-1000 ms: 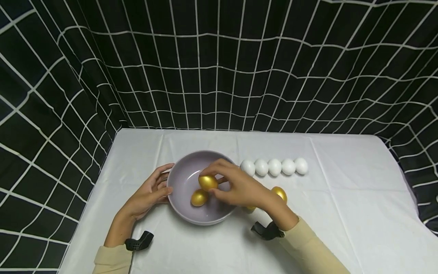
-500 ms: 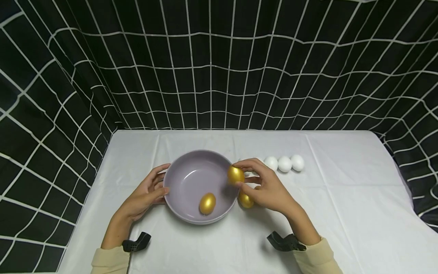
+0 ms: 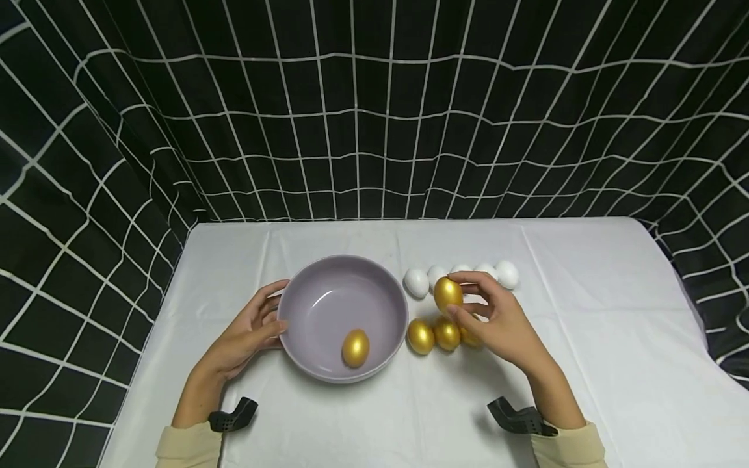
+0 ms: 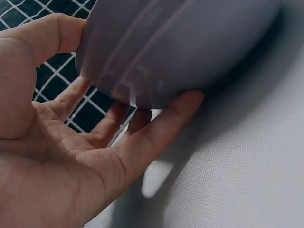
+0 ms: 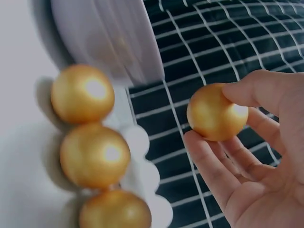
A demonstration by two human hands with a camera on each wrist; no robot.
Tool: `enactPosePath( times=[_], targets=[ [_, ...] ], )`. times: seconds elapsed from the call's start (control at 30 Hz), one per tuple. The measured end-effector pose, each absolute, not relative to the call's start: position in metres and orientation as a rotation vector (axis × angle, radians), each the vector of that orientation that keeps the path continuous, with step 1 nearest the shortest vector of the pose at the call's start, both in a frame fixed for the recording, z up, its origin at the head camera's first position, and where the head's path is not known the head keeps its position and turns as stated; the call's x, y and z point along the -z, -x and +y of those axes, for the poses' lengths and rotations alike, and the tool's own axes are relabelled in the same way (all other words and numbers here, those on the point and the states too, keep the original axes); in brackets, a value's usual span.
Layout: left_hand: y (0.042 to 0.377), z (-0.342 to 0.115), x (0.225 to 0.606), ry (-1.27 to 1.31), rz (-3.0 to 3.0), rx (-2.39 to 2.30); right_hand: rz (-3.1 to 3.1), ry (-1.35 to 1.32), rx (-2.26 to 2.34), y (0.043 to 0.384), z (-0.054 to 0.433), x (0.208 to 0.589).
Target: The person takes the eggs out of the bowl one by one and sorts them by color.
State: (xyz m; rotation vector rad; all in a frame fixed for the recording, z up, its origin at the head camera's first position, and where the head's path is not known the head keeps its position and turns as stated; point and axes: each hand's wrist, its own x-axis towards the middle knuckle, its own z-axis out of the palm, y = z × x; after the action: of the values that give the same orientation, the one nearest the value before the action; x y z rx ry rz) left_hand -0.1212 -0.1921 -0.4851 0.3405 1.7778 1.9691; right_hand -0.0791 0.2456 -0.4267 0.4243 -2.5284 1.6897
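Observation:
My right hand (image 3: 497, 318) pinches a golden egg (image 3: 448, 294) between thumb and fingertips, raised above a row of golden eggs (image 3: 420, 337) on the table. The right wrist view shows the held egg (image 5: 216, 113) apart from the three below. A lilac bowl (image 3: 328, 286) stands left of the row, with one golden egg (image 3: 355, 348) lying inside it. My left hand (image 3: 248, 331) holds the bowl's left side, thumb at the rim and fingers against the outer wall (image 4: 142, 52). The rightmost egg of the row is partly hidden by my right hand.
Behind the golden row lies a line of several white eggs (image 3: 417, 283), partly covered by my right hand. White cloth (image 3: 614, 325) covers the table. A black curtain with a white grid (image 3: 374, 130) hangs at the back and sides.
My right hand has lifted a golden egg out of the bowl and carried it right, over the golden row. The egg left in the bowl has rolled slightly right. My left hand stays at the bowl.

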Motion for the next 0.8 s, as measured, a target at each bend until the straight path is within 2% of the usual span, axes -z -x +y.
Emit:
enactPosePath(
  times=[0.43,0.8],
  targets=[
    [0.12,-0.192,0.484,-0.333,1.785,-1.96,-2.673,-0.357,-1.463,0.074,0.287,0.43],
    [0.12,-0.191,0.485,-0.33,1.785,-1.962,-2.855,-0.274,-1.212,0.072,0.304,0.433]
  ],
)
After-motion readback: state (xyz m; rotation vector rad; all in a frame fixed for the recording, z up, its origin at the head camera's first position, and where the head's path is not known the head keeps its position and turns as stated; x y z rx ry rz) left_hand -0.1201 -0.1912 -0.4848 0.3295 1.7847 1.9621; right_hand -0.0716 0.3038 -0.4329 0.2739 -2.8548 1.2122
